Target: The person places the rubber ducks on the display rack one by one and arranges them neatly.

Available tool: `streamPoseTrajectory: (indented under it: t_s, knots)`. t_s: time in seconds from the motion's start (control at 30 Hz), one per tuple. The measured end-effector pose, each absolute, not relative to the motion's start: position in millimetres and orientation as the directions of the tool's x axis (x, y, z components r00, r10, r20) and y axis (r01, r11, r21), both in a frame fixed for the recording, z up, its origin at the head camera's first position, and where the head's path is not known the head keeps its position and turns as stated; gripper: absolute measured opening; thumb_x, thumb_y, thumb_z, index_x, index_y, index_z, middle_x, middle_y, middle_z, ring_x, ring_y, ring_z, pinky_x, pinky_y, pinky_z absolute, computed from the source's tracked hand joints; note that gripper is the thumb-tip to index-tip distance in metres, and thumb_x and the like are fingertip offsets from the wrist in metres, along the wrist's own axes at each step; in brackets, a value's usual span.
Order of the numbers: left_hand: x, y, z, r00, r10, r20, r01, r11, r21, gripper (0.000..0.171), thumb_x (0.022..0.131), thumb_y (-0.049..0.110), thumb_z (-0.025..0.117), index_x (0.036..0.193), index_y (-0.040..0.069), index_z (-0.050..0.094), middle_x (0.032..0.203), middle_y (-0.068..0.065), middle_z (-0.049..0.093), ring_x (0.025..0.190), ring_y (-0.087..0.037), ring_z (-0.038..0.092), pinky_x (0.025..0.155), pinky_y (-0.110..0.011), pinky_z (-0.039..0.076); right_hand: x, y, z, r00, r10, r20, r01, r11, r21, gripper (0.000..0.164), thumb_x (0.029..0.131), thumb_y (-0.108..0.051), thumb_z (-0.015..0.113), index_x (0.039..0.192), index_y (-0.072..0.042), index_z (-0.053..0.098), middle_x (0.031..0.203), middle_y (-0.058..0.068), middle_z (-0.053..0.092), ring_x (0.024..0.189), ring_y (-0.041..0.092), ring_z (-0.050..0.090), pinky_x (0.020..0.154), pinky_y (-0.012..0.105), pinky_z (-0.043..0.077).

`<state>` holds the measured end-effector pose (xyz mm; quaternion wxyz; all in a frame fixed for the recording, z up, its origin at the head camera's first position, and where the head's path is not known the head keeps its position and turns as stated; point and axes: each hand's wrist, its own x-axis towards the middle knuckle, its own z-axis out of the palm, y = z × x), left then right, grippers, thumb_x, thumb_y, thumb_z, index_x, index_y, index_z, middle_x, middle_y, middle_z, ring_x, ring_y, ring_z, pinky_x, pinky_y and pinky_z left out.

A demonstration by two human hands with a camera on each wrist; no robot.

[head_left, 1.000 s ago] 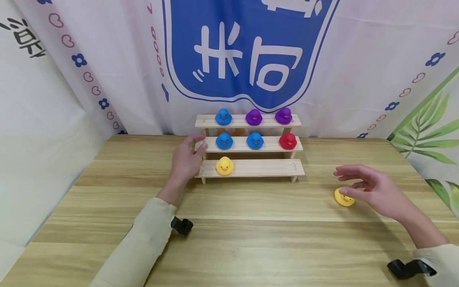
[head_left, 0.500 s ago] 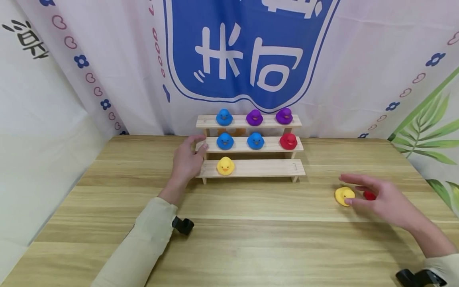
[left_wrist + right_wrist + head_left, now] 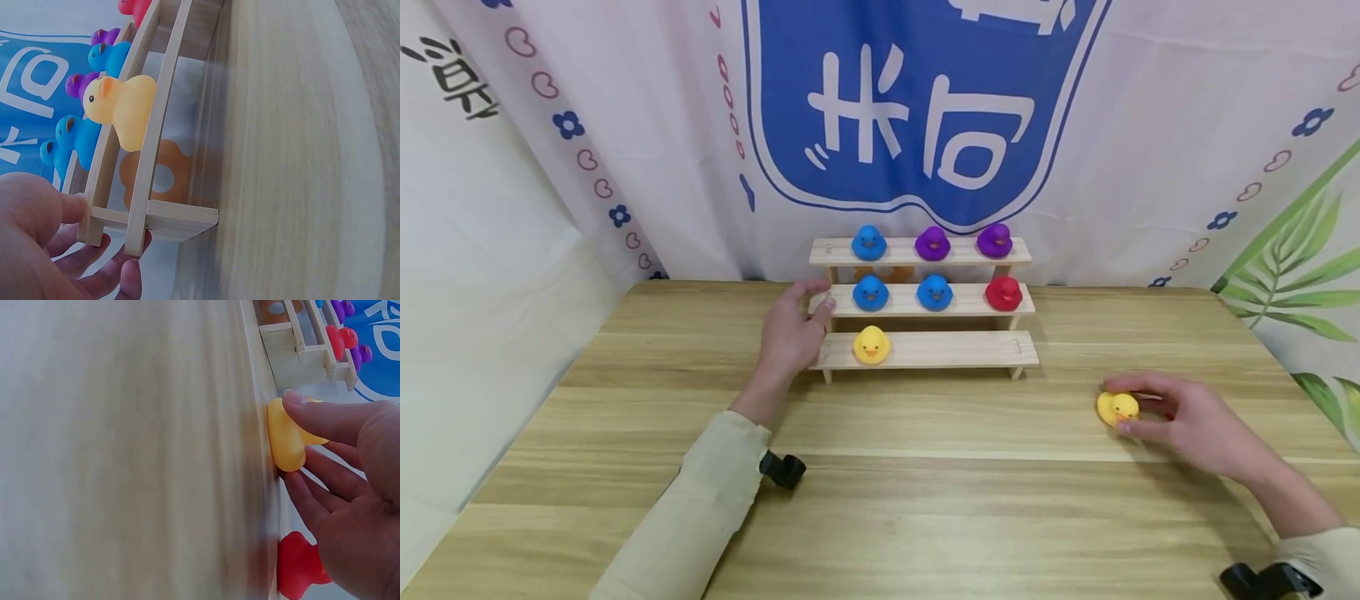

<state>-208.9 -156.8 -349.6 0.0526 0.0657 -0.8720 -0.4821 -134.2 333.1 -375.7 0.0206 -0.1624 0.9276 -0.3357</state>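
At the right of the table, my right hand pinches a yellow rubber duck between thumb and fingers; the duck sits on the tabletop. Just behind it, a red rubber duck is mostly hidden by the hand in the head view. My left hand grips the left end of a three-step wooden stand, thumb on the middle step. On the lowest step stands another yellow duck. The middle step bears two blue ducks and a red duck; a blue duck and two purple ducks top it.
The wooden table reaches back to a printed curtain. Behind the stand, an orange flower-shaped thing shows through the gaps. A black camera is strapped to each wrist.
My right hand first drew back a little to the right, then lowered and closed around the yellow duck, which shifted slightly left. My left hand stays on the stand.
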Motion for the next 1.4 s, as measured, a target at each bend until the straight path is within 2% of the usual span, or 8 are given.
streamPoseTrajectory:
  t_s: [0.17,0.53,0.77,0.93,1.1,1.4]
  knots:
    - [-209,-157,-350,-0.986,-0.166,0.036,-0.058,0.528,0.847,0.041,0.112,0.031,0.055,0.151,0.021,0.056,0.14,-0.01,0.065,0.052,-0.014,0.048,0.048,-0.025,0.042,-135,330,-375,-0.949,-0.304,0.084,-0.29,0.737,-0.611,0.033,0.093,-0.022,0.084,0.124,-0.015,0.075,0.133,0.015,0.073,0.11,-0.024,0.054,0.088,0.004,0.051]
    - [-209,-158,-351,-0.986,-0.164,0.041,-0.055,0.539,0.84,0.041,0.112,0.03,0.055,0.151,0.02,0.057,0.151,-0.008,0.06,0.058,-0.016,0.053,0.054,-0.025,0.045,-139,319,-367,-0.962,-0.267,0.055,-0.241,0.738,-0.63,0.038,0.098,-0.022,0.079,0.133,-0.009,0.071,0.131,0.016,0.071,0.102,-0.014,0.061,0.084,0.01,0.056]
    - [-210,-158,-351,-0.986,-0.163,0.036,-0.059,0.54,0.84,0.041,0.112,0.031,0.055,0.152,0.02,0.056,0.149,-0.008,0.061,0.056,-0.016,0.05,0.052,-0.025,0.044,-147,303,-365,-0.943,-0.296,0.149,-0.319,0.684,-0.657,0.035,0.096,-0.013,0.08,0.13,-0.009,0.073,0.129,0.013,0.072,0.104,-0.014,0.062,0.088,0.007,0.054]
    - [-210,-158,-352,-0.986,-0.165,0.037,-0.06,0.545,0.836,0.041,0.112,0.031,0.055,0.152,0.021,0.056,0.152,-0.007,0.059,0.056,-0.016,0.049,0.052,-0.026,0.043,-152,288,-361,-0.95,-0.289,0.119,-0.292,0.682,-0.671,0.038,0.097,-0.022,0.08,0.133,-0.011,0.07,0.132,0.011,0.071,0.105,-0.012,0.062,0.091,0.007,0.054]
    - [-209,-157,-352,-0.985,-0.165,0.041,-0.058,0.55,0.833,0.041,0.112,0.031,0.055,0.151,0.02,0.057,0.153,-0.007,0.059,0.058,-0.016,0.051,0.053,-0.026,0.044,-158,271,-357,-0.951,-0.292,0.101,-0.281,0.68,-0.677,0.042,0.097,-0.029,0.08,0.134,-0.014,0.069,0.134,0.008,0.07,0.107,-0.003,0.063,0.094,0.01,0.054]
    - [-209,-158,-352,-0.986,-0.163,0.037,-0.057,0.532,0.845,0.041,0.112,0.03,0.055,0.152,0.021,0.056,0.145,-0.009,0.063,0.055,-0.014,0.051,0.049,-0.025,0.043,-167,247,-353,-0.919,-0.365,0.147,-0.359,0.622,-0.696,0.032,0.096,-0.024,0.081,0.126,-0.017,0.073,0.129,0.003,0.07,0.111,0.004,0.063,0.098,0.009,0.051]
